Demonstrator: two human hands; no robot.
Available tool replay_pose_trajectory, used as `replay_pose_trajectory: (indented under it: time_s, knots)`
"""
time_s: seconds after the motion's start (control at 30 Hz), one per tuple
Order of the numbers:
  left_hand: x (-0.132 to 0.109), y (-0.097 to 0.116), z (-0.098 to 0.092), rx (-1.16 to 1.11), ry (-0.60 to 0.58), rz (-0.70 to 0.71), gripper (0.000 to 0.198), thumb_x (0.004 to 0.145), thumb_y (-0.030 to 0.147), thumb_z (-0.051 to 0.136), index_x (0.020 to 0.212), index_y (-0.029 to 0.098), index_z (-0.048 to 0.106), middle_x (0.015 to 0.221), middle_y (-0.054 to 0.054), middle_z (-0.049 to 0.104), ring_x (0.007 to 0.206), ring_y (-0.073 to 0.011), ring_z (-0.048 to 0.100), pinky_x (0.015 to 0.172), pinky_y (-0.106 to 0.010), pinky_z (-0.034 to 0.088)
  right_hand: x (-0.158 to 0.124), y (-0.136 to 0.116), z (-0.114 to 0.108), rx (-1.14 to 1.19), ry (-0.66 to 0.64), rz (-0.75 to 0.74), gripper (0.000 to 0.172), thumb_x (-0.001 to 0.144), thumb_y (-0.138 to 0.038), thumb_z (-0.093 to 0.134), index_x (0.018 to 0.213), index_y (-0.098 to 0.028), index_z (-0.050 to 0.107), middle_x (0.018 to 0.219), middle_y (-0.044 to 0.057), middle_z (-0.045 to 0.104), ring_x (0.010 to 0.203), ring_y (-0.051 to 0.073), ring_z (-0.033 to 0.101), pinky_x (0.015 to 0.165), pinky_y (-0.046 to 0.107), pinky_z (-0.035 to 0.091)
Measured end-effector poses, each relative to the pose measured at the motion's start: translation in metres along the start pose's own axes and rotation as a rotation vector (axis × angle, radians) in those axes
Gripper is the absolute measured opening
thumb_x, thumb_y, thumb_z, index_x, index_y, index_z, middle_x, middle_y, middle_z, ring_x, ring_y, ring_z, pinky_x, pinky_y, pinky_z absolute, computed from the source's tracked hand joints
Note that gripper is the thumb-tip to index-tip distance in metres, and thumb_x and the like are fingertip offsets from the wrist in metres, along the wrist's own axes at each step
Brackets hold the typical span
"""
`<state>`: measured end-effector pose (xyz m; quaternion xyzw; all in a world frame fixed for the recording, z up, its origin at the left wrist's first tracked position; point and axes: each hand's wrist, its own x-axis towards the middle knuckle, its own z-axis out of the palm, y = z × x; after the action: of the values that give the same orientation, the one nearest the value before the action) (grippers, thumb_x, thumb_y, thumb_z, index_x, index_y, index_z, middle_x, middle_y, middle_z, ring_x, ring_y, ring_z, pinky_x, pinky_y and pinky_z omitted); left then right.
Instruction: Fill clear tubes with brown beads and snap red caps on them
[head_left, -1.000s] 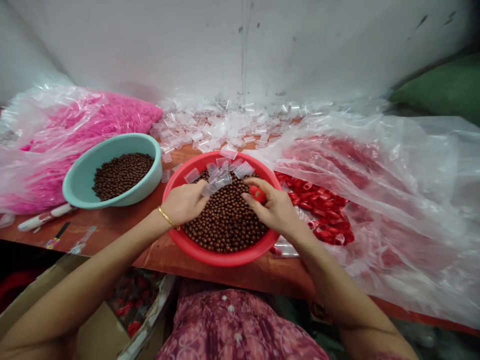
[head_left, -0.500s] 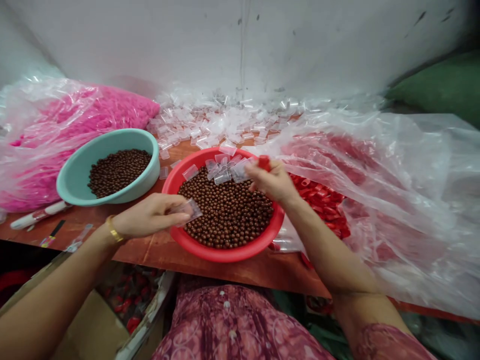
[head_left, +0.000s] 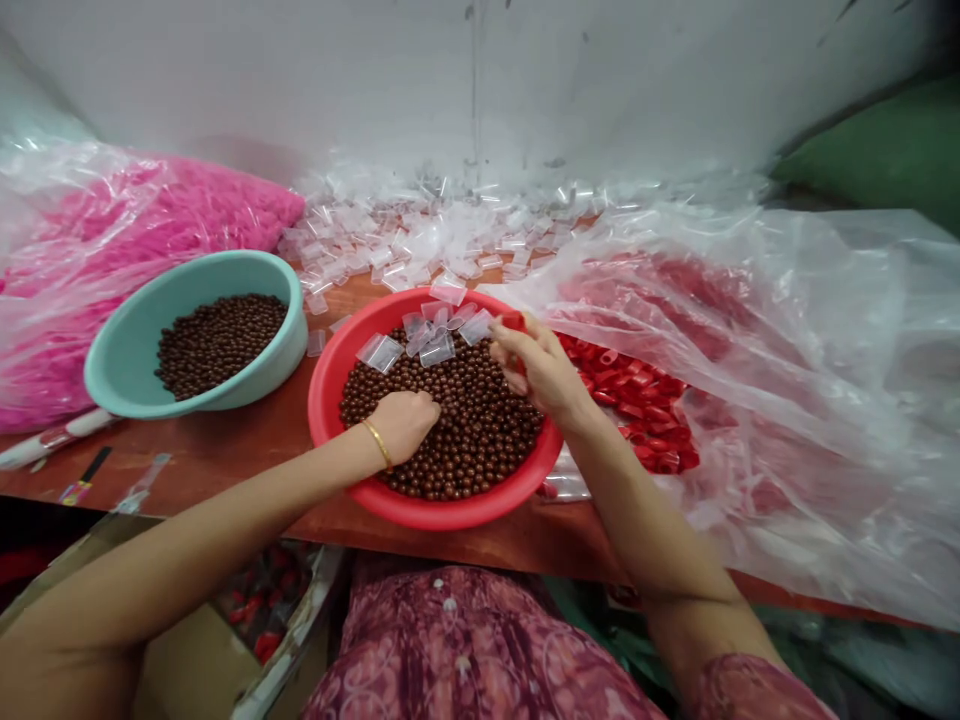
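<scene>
A red basin (head_left: 322, 400) full of small round brown balls (head_left: 465, 430) stands before me. My left hand (head_left: 409, 422), with a gold bangle at the wrist, is down among the balls. Its fingers are curled closed, and what they hold is hidden. Over the basin's right rim, my right hand (head_left: 541, 368) pinches a small red plastic cap (head_left: 512, 320) between thumb and finger. Several flat clear plastic sleeves (head_left: 437, 348) lie on the balls at the far side, some close to my right fingertips.
To the left are a teal bowl (head_left: 105, 375) of brown balls and a bag of pink pieces (head_left: 202, 205). Clear sleeves (head_left: 405, 235) are heaped along the wall. Red caps (head_left: 649, 410) spill from a clear bag (head_left: 817, 400) at right. An open carton (head_left: 187, 640) sits below the table.
My left hand has moved right, from the basin's left rim into the balls; the clear sleeve it held is out of sight. My right hand still holds the red cap near the far-right rim.
</scene>
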<state>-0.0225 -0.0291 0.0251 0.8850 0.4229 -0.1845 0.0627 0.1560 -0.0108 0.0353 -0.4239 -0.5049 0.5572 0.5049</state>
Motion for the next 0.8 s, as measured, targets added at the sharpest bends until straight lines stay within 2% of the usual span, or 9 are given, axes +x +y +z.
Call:
replay_pose_trajectory:
  time_s: [0.1,0.2,0.3,0.37,0.53,0.67,0.73,0.8]
  knots:
    - [0.017,-0.001,0.006,-0.243,0.085,-0.025,0.019,0.076,0.009,0.046,0.081,0.013,0.064,0.086,-0.011,0.067,0.083,-0.0228,0.063,0.076,-0.034,0.049,-0.022,0.002,-0.007,0.161,0.049,0.067,0.035,0.071,-0.051,0.059,0.074,-0.022,0.04,0.049,-0.011,0.037,0.031,0.002,0.021,0.031,0.019,0.013]
    - [0.023,-0.01,0.008,-0.735,0.152,-0.041,0.014,0.071,0.014,0.055,0.081,0.013,0.065,0.081,-0.005,0.069,0.078,-0.0182,0.062,0.076,-0.031,0.048,-0.033,0.007,-0.01,0.174,0.113,0.059,0.039,0.069,-0.053,0.061,0.072,-0.022,0.038,0.047,-0.012,0.036,0.03,0.002,0.024,0.031,0.018,0.013]
    - [0.017,-0.019,0.006,-1.246,0.191,0.019,0.026,0.069,0.018,0.06,0.093,0.011,0.063,0.088,-0.005,0.069,0.081,-0.0149,0.061,0.08,-0.03,0.047,-0.036,0.012,-0.013,0.129,0.102,0.122,0.04,0.068,-0.056,0.06,0.076,-0.022,0.039,0.049,-0.011,0.037,0.032,0.003,0.027,0.031,0.017,0.015]
    - [0.008,-0.021,0.004,-1.444,0.222,0.047,0.032,0.067,0.019,0.063,0.098,0.01,0.061,0.093,-0.006,0.068,0.084,-0.0145,0.061,0.084,-0.031,0.046,-0.036,0.013,-0.013,0.121,0.074,0.167,0.041,0.068,-0.057,0.057,0.081,-0.022,0.042,0.051,-0.011,0.04,0.033,0.004,0.03,0.03,0.016,0.015]
    - [-0.014,-0.008,-0.001,-1.658,0.286,0.078,0.033,0.067,0.025,0.07,0.096,0.013,0.058,0.097,-0.006,0.065,0.09,-0.015,0.059,0.091,-0.034,0.043,-0.038,0.013,-0.006,-0.004,0.022,0.171,0.039,0.071,-0.057,0.053,0.083,-0.02,0.046,0.051,-0.009,0.043,0.036,0.005,0.033,0.031,0.018,0.017]
    - [-0.02,0.002,0.0,-1.831,0.273,0.132,0.036,0.067,0.032,0.072,0.093,0.014,0.055,0.09,-0.004,0.063,0.085,-0.0143,0.06,0.085,-0.033,0.047,-0.043,0.011,0.004,-0.111,-0.038,0.131,0.04,0.079,-0.059,0.043,0.083,-0.02,0.049,0.049,-0.009,0.036,0.036,0.005,0.028,0.034,0.019,0.017]
    - [-0.02,0.006,0.002,-1.884,0.279,0.136,0.038,0.067,0.035,0.073,0.092,0.014,0.053,0.086,-0.002,0.06,0.081,-0.0135,0.059,0.078,-0.032,0.05,-0.043,0.008,0.007,-0.156,-0.04,0.067,0.036,0.079,-0.055,0.047,0.084,-0.02,0.051,0.052,-0.007,0.04,0.04,0.007,0.033,0.037,0.02,0.024]
    - [-0.019,0.007,0.004,-1.894,0.274,0.144,0.04,0.066,0.037,0.073,0.09,0.013,0.053,0.083,-0.001,0.059,0.077,-0.0121,0.058,0.073,-0.03,0.051,-0.041,0.004,0.009,-0.236,-0.039,-0.043,0.029,0.074,-0.045,0.059,0.088,-0.02,0.055,0.064,-0.004,0.052,0.053,0.01,0.047,0.048,0.022,0.038]
